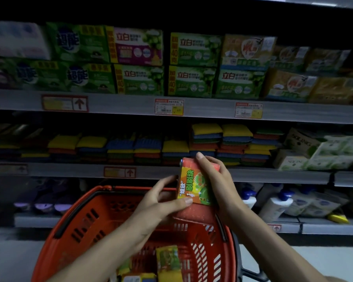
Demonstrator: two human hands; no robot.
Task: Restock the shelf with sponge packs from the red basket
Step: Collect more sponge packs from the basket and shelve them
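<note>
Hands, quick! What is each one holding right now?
Left hand: closed, holding the sponge pack at its lower end.
Right hand: closed, gripping the same sponge pack from the other side.

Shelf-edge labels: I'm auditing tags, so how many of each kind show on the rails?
Red-framed arrow labels: 4
White price tags: 2
Total: 6, leaving out a cut-off scrap at the far left edge.

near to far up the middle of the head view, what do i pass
spare sponge packs in the red basket → held sponge pack → stacked sponges on the shelf → green boxes on the shelf above
</note>
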